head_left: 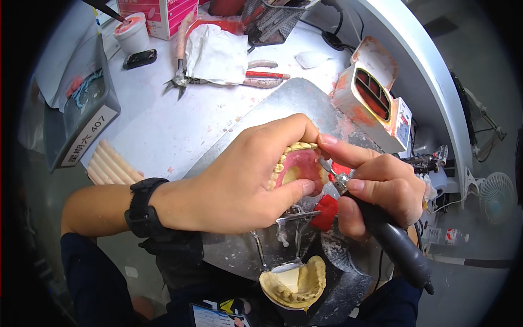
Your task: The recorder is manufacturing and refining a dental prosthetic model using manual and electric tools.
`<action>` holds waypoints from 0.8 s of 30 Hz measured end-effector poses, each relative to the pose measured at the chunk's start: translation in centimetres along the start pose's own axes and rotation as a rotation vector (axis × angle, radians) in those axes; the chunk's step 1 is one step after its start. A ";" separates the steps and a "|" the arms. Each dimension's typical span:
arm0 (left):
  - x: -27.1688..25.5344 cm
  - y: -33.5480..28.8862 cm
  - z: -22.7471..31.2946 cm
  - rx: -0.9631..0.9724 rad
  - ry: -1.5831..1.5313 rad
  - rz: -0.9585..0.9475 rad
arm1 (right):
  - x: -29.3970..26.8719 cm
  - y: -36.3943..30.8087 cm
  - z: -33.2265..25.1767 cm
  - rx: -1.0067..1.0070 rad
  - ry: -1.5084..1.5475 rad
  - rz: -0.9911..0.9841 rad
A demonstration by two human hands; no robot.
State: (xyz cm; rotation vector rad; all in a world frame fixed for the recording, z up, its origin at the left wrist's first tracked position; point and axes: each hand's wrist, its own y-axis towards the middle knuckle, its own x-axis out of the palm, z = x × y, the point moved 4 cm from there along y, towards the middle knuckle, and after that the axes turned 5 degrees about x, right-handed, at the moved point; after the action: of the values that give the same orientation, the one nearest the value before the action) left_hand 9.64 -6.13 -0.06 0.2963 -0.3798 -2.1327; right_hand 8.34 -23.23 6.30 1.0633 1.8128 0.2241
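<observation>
My left hand (234, 174), with a black band at its wrist, grips an upper dental cast (303, 159) carrying a pink denture base and cream teeth. Its thumb presses on the pink inner side while the fingers curl over the far edge. In my right hand (387, 182) is a black rotary handpiece (395, 237), held like a pen. The metal tip reaches the right rim of the pink base; whether it touches, I cannot tell. Below hangs a metal articulator (283, 222) with a yellowish lower cast (297, 284) nearer my body. Red pieces (327, 213) show beside the articulator.
A dusty grey board (234, 136) lies under my hands. Farther back are pliers (180, 79), a white tissue (217, 54) and a white cup (132, 34). A stained wax heater (370, 101) stands right, a grey bin (90, 114) left. A small fan (496, 197) is at far right.
</observation>
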 end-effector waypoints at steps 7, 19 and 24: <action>0.0 0.1 0.2 -0.024 -0.025 -0.003 | 0.1 -0.2 0.3 -0.005 0.044 0.023; -0.3 -0.2 0.3 0.011 0.107 -0.047 | 0.2 0.0 -0.2 0.000 -0.019 -0.041; -1.1 0.4 1.9 -0.051 0.285 -0.079 | -1.9 -0.8 1.5 -0.036 0.150 0.346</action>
State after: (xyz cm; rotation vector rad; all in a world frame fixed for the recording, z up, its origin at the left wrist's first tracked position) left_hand 9.86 -5.09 1.93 0.5855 -0.1504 -2.1346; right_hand 9.33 -25.53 6.33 1.3613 1.7381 0.5547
